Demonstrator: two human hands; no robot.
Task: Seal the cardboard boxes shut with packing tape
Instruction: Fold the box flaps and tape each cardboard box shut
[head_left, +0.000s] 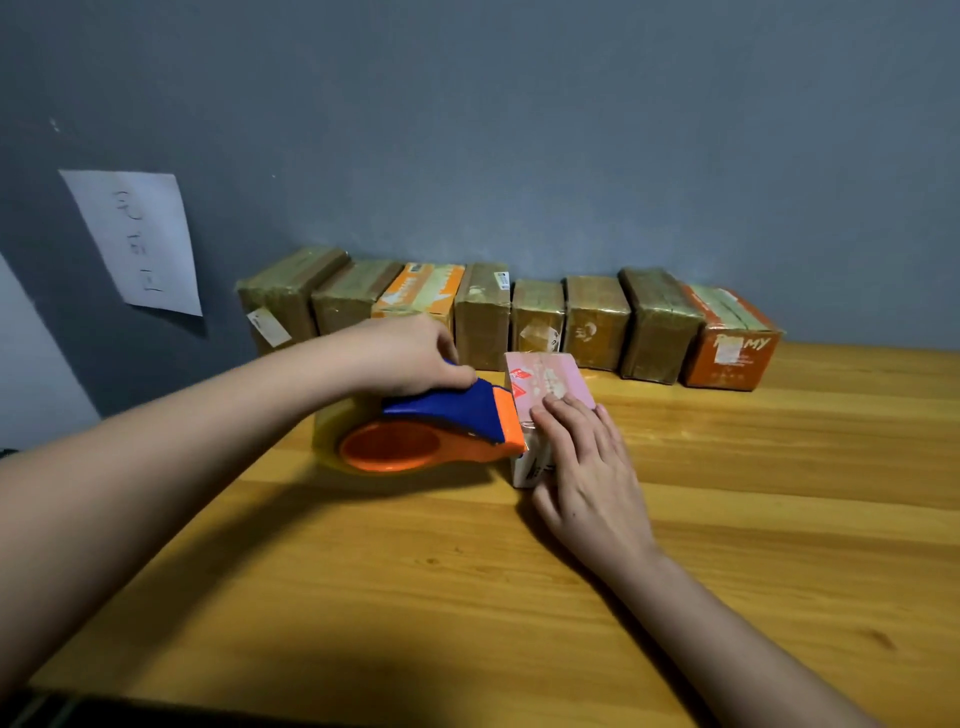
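While plastic dispenser (441, 431) meets boxy pink carton (550, 384), glossy wood table (727, 519)

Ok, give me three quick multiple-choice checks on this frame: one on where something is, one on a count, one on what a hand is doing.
1. Where is the orange-and-blue plastic tape dispenser?
A. At the left side of the small pink cardboard box
B. On top of the back row
C. Behind the paper sheet

2. How many wrapped cardboard boxes stand in the row along the grey wall?
A. Four
B. Eight
C. Twelve

3. What is the right hand doing?
A. Hanging off the wooden table
B. Gripping the dispenser
C. Lying flat on the pink box

Answers: 1 A, its orange nose meets the box's left side. 2 B, eight stand side by side. 3 C, straight fingers rest on the box top while the left hand grips the dispenser.
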